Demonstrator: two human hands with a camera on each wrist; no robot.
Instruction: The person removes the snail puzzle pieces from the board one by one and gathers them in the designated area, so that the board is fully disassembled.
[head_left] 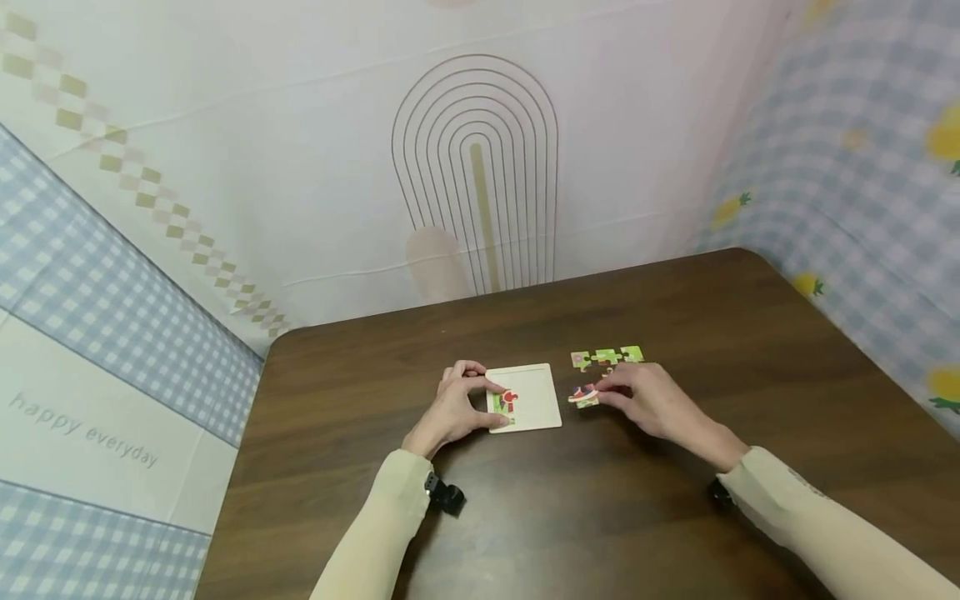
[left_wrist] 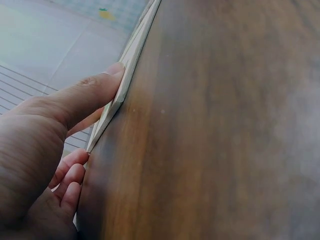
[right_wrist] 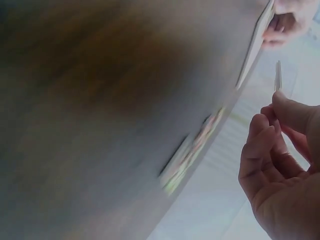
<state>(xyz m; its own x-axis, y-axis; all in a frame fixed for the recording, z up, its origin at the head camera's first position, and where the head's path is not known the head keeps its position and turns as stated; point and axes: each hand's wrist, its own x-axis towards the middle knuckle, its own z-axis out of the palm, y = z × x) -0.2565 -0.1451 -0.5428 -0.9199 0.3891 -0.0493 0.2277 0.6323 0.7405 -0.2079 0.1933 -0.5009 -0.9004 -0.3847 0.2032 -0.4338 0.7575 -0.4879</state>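
Note:
A pale square puzzle board lies on the table, with a few coloured pieces set along its left side. My left hand holds this board at its left, thumb at the near corner and index finger farther up; the board's edge shows under the thumb in the left wrist view. Just right of the board, my right hand pinches a jigsaw piece between thumb and fingers, raised off the table. The right wrist view shows this piece edge-on above the fingertips.
Several loose jigsaw pieces, mostly green, lie behind the right hand on the dark wooden table. A pale patterned cloth hangs behind the table's far edge, with checked cloth on both sides.

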